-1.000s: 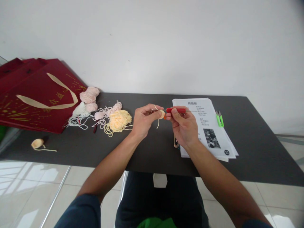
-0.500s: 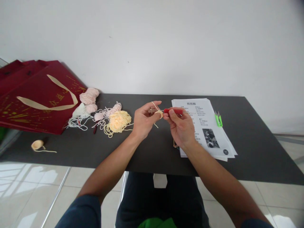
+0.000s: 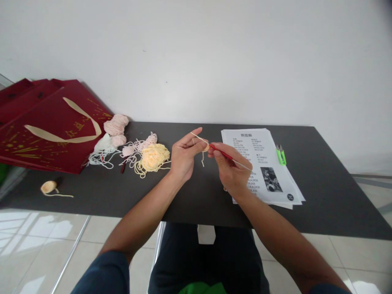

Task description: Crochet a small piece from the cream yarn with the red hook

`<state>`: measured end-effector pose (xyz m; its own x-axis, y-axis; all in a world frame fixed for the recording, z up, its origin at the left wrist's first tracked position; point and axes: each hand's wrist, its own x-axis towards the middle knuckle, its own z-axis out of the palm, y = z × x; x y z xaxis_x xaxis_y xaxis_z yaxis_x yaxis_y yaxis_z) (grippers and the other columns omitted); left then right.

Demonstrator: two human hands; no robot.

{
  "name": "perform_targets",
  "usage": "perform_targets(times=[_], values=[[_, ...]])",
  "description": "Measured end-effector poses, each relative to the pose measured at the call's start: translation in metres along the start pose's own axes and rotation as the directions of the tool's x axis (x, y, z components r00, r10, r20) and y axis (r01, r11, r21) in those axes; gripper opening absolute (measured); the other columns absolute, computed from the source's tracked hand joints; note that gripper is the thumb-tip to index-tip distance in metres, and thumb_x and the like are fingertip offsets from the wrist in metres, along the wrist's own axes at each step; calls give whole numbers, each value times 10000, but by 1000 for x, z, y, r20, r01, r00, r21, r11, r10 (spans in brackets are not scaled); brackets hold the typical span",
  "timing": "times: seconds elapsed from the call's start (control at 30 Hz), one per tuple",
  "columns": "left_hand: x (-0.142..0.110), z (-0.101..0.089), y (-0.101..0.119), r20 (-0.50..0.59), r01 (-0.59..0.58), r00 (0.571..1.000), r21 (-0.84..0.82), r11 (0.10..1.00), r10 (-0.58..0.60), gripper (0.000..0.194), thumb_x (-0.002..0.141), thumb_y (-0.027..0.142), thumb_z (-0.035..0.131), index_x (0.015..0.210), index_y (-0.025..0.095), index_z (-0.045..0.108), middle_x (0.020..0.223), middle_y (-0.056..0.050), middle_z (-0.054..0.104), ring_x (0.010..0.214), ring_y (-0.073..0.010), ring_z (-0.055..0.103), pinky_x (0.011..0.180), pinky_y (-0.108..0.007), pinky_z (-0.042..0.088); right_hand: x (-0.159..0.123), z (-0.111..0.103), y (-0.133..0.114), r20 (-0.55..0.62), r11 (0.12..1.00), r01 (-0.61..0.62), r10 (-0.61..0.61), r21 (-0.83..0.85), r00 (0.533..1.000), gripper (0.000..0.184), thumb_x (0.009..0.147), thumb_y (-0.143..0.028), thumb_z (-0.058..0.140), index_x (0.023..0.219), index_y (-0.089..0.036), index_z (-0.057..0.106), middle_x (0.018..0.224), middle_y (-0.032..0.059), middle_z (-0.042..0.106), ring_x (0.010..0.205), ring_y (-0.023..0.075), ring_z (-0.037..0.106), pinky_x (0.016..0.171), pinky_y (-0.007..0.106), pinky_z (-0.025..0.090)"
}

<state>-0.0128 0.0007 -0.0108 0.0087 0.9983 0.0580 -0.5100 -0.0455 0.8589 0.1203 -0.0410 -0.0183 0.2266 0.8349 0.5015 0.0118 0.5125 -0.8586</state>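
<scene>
The dark tabletop [image 3: 324, 183] reaches back to the white wall [image 3: 196, 61]; its near edge passes beneath your forearms [image 3: 148, 204]. Open surface lies between the yellow yarn ball [image 3: 154, 157] and the printed pattern sheets [image 3: 244, 141], which your right hand [image 3: 233, 165] partly covers in view; more extends rightward past the green thread snips [image 3: 281, 157]. The small cream crochet piece [image 3: 206, 148] sits at the fingertips of your left hand [image 3: 184, 157], pinched there, with a yarn strand [image 3: 199, 137] crossing the extended index finger. Your right hand grips the red-handled crochet hook [image 3: 222, 152], slanted toward the piece; its tip is indistinct.
</scene>
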Motion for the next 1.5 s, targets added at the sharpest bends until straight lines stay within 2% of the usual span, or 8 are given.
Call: perform_targets(times=[0.1,0.17,0.23,0.33,0.43,0.53,1.17,1.5], values=[[0,0,1,-17,30,999,-83,996,-32,505,695,241,928,1173,245,765,855,3,784,783,-113,705,886,-307,542,-5,-4,3,94,981,164,-154,-107,984,311,902,-200,761,1147,-386,803,1243,12,804,1059,232,786,965,467,682],[0,1,3,-16,53,998,-131,990,-56,486,692,236,931,1151,236,770,862,1,781,782,-107,699,896,-300,538,-6,-4,4,124,977,180,-166,-115,978,347,899,-184,759,1168,-400,795,1275,0,795,1102,234,778,977,468,681],[0,2,6,5,89,996,-170,982,-89,460,676,225,935,1110,220,782,841,-2,773,756,-102,685,864,-285,537,-5,-3,5,102,990,121,-114,-66,988,296,901,-200,760,1129,-384,810,1255,0,802,1045,224,790,914,448,700],[0,4,10,34,114,993,-196,974,-109,449,650,190,935,1077,195,795,788,6,753,707,-90,658,788,-255,524,2,1,4,43,990,-62,57,125,997,177,907,-244,767,1050,-331,821,1152,6,826,861,178,791,749,369,705],[-1,5,12,32,100,995,-180,979,-96,454,639,153,922,1075,183,801,776,14,745,684,-75,642,753,-235,508,12,1,4,57,918,-208,200,339,978,126,892,-269,793,1017,-289,784,1013,-4,840,762,136,770,669,285,667],[-2,6,12,33,89,996,-151,985,-85,464,627,126,907,1076,186,807,782,14,743,682,-73,639,728,-232,494,19,-1,5,86,859,-253,241,444,967,119,868,-253,820,952,-267,737,960,-12,836,721,114,753,649,250,640],[-1,-1,9,67,-15,998,-34,999,17,489,673,133,875,1149,207,796,737,27,685,687,-91,608,716,-252,513,29,-12,3,28,903,-134,134,408,991,155,885,-271,809,929,-260,660,910,-19,783,667,90,672,593,231,546],[-1,-5,8,68,-79,995,37,996,76,437,669,95,800,1085,226,827,693,32,648,643,-90,543,644,-240,455,24,-13,3,-3,958,7,-6,288,1000,145,891,-235,798,934,-256,661,917,-13,785,639,102,678,566,258,539]])
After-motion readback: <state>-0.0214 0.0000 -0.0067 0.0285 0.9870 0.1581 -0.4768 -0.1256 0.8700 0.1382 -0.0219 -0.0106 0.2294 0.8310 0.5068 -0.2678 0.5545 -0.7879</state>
